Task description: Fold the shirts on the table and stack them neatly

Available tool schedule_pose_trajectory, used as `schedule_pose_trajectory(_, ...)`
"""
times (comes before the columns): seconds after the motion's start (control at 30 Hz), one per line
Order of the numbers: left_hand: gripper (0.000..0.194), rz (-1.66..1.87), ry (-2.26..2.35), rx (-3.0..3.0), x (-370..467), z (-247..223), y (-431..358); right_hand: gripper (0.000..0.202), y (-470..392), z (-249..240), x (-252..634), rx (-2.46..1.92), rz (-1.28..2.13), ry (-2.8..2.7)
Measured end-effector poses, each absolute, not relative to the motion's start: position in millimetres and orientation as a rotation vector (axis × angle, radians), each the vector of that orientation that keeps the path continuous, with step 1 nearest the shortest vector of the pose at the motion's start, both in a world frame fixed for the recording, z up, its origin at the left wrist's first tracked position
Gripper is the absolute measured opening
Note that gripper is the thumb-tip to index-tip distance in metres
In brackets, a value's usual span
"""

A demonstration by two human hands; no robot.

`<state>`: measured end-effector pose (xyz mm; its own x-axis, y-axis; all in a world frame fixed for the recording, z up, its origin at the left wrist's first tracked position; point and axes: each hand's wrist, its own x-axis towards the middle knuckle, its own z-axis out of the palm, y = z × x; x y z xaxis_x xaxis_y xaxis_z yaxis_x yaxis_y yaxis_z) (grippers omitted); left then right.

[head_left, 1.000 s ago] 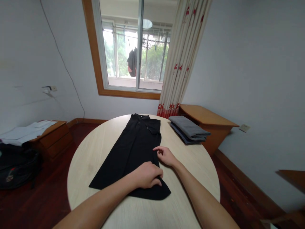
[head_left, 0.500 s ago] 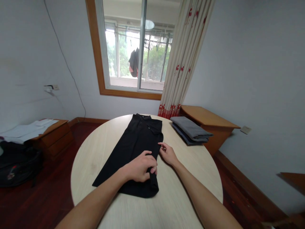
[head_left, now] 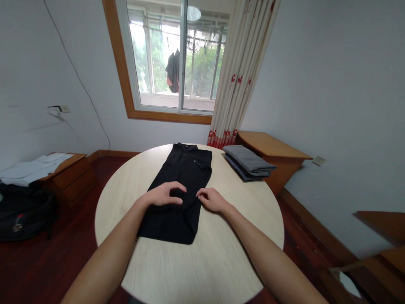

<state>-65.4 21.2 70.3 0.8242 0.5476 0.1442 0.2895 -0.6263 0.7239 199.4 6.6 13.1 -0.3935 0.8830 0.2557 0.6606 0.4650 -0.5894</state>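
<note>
A black polo shirt (head_left: 177,223) lies on the round table, its sides folded in to a long narrow shape and its collar at the far end. Over its lower middle hovers my left hand (head_left: 166,194), thumb and fingers apart, with nothing held between them. My right hand (head_left: 213,199) is at the shirt's right edge, its curled fingertips pinching the fabric there. Some loose folds show in the cloth below the right fingertips.
A stack of folded grey and dark clothes (head_left: 248,162) rests on the right of the pale round table (head_left: 120,190). Beyond it stands a wooden desk (head_left: 272,147). A wooden cabinet (head_left: 71,177) and a black backpack (head_left: 25,215) are at left.
My left hand has let go of the shirt's lower right part and moved left, opening. That part now lies flatter. My right hand has come in to the shirt's edge.
</note>
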Motion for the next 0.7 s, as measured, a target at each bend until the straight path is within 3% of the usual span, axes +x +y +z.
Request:
schedule_pose_trajectory(0.1,0.047,0.580,1.144,2.296,-91.4,55.4,50.3,0.022,8.5,16.0,203.7,-1.326,0.571,-2.157)
schedule_pose_trajectory(0.33,0.047,0.228,2.020,2.127,-112.8,36.2,75.1,0.012,19.6,14.8,233.6,-1.354,0.690,-2.023)
schedule_pose_trajectory(0.53,0.038,0.094,1.986,2.054,-102.9,41.8,66.1,0.010,25.4,6.3,264.6,-1.335,1.113,-1.701)
schedule_pose_trajectory(0.7,0.051,0.012,1.831,1.993,-85.0,49.3,46.6,0.014,27.7,9.7,292.8,-1.293,1.220,-1.464)
